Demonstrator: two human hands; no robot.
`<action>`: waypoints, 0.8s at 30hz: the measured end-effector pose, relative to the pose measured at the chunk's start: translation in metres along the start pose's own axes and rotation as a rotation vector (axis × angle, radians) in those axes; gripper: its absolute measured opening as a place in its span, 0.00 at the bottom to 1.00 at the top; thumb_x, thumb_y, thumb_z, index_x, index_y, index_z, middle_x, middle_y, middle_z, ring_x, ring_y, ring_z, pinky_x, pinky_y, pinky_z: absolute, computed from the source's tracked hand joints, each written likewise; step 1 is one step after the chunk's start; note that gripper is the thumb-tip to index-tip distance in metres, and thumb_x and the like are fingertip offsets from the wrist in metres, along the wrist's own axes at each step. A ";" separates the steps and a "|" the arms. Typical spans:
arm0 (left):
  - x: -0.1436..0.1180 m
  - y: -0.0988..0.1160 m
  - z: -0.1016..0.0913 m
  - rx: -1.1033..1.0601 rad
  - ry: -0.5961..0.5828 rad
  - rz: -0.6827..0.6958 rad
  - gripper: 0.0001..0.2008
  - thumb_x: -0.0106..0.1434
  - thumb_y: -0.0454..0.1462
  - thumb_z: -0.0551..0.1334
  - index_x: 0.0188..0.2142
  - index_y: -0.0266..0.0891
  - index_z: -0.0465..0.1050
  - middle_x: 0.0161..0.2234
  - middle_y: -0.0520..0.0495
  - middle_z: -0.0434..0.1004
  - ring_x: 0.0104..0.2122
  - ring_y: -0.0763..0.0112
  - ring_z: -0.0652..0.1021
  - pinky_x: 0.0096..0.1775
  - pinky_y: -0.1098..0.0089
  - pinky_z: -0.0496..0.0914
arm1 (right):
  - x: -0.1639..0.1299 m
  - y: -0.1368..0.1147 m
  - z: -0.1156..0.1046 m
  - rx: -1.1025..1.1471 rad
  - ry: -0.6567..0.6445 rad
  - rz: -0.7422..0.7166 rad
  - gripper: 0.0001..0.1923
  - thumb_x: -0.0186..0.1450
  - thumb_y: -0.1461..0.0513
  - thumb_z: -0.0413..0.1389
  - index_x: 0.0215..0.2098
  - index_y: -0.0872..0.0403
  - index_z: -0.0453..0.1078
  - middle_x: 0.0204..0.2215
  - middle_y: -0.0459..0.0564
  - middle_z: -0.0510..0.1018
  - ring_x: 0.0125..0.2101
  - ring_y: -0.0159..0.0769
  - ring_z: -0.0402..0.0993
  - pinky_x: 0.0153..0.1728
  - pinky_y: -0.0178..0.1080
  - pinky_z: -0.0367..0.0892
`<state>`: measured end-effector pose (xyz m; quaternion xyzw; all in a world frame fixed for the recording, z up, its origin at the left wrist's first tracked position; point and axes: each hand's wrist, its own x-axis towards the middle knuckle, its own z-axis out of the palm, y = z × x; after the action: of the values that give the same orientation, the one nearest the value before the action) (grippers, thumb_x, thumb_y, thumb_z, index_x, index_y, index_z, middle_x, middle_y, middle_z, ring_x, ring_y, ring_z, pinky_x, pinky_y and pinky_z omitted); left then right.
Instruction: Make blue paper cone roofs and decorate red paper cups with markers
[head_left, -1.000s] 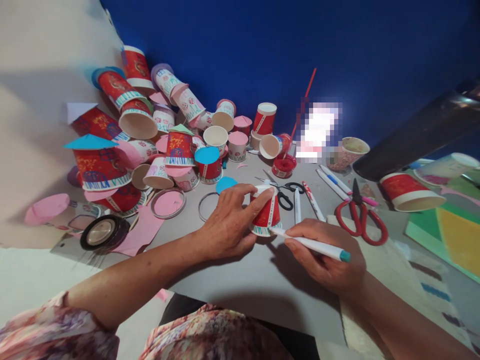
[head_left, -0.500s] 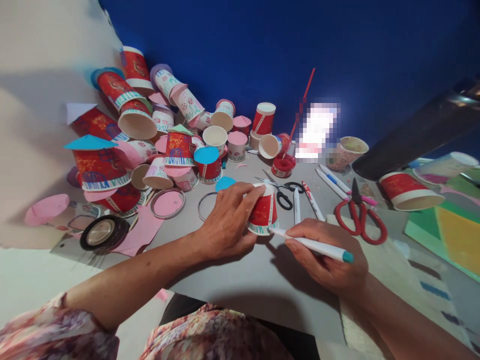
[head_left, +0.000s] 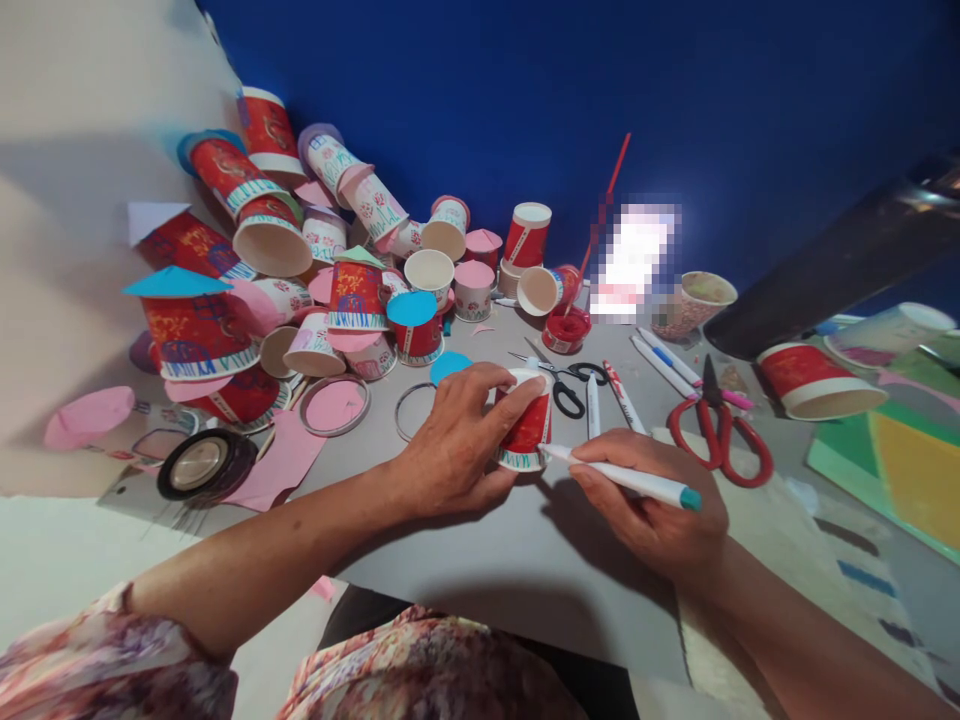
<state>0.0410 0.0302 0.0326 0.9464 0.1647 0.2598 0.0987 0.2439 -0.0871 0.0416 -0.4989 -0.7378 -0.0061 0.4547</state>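
Our left hand wraps its fingers around the little red cup, upside down in the middle of the gray table, so it can't wiggle. Our right hand, at 3 o'clock from the cup, pinches the white marker, its tip touching the cup's bottom rim, where a green pattern shows. The red scissors lie near, at 2 o'clock.

Red scissors lie on the grey table. Left of the red scissors are black scissors; far left, a tape roll; behind, a heap of decorated cups.
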 end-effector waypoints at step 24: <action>-0.001 -0.002 0.004 0.057 -0.021 -0.015 0.45 0.59 0.35 0.63 0.72 0.44 0.44 0.58 0.34 0.62 0.58 0.46 0.66 0.56 0.49 0.62 | 0.001 -0.003 0.001 0.003 -0.010 -0.023 0.04 0.68 0.66 0.57 0.38 0.52 0.74 0.26 0.46 0.82 0.25 0.33 0.78 0.27 0.34 0.71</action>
<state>0.0419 0.0313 0.0284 0.9502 0.1782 0.2442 0.0755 0.2410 -0.0878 0.0432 -0.4898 -0.7458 -0.0077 0.4515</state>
